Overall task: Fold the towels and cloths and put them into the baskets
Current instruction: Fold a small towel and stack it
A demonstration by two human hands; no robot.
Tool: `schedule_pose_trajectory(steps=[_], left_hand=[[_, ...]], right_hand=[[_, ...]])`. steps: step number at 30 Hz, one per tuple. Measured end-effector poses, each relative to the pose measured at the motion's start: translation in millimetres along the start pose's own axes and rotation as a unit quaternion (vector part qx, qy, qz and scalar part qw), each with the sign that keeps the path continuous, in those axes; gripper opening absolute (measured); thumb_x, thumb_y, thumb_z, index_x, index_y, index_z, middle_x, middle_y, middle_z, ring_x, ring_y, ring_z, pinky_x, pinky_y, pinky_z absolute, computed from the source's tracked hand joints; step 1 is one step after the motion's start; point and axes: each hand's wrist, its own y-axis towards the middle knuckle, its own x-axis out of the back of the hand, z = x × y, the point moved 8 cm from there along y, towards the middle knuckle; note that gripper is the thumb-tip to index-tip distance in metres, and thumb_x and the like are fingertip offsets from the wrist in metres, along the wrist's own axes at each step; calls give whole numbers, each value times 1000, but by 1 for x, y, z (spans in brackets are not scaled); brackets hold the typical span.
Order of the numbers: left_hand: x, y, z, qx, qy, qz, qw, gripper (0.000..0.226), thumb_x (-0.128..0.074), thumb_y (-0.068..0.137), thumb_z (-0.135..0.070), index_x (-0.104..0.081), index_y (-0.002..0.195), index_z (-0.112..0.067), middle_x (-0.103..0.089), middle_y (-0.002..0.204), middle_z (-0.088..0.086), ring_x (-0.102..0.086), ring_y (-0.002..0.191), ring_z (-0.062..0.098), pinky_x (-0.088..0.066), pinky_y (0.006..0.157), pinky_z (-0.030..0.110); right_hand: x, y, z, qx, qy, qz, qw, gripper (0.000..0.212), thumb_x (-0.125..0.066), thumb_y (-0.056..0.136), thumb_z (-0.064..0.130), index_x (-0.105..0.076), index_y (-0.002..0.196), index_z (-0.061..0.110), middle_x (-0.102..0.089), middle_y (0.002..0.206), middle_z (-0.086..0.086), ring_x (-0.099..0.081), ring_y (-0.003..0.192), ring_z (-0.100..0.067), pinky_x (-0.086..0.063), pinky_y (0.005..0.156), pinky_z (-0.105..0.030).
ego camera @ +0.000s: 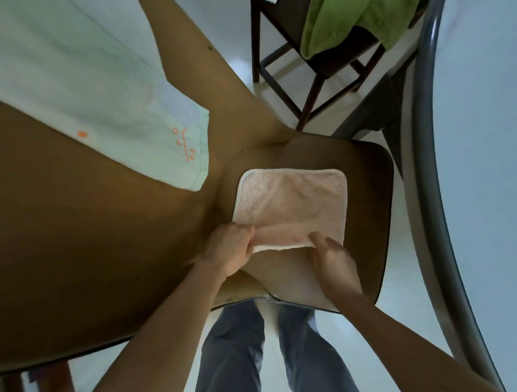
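Head view | pink cloth (292, 203) flat on table (92, 260) corner | left hand (230, 249), right hand (331, 256) pinch its near edge | we advise lifting both corners evenly, matching far edge.

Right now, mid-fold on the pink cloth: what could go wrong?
1. The pink washcloth lies near the table's near corner; its lifted edge could slide off if either grip slips.
2. The left hand pinches one corner, while the right hand is further in from its corner, so the fold may land skewed.
3. No basket is in view, so placing means a carry that may undo the fold.
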Motion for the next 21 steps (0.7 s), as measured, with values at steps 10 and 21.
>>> schedule_pose_trajectory(steps=[10, 21], left_hand=[[-41, 11, -27, -23, 32, -15, 999, 52, -55, 90, -52, -48, 131, -19, -55, 133, 0, -51, 122, 17, -33, 109, 34], [55, -1, 14, 159, -301, -317, 885, 13, -53, 97, -16, -57, 109, -12, -66, 97, 3, -66, 88, 18, -57, 71, 30]], right_hand=[[-4, 11, 15, -3, 35, 48, 998, 43, -38, 96, 6, -38, 137, 19, -66, 96, -12, -65, 84, -32, -51, 71, -38], [69, 47, 34, -49, 142, -193, 970, 41, -45, 97, 5, -49, 136, 16, -62, 126, -8, -56, 120, -25, -37, 110, -42]])
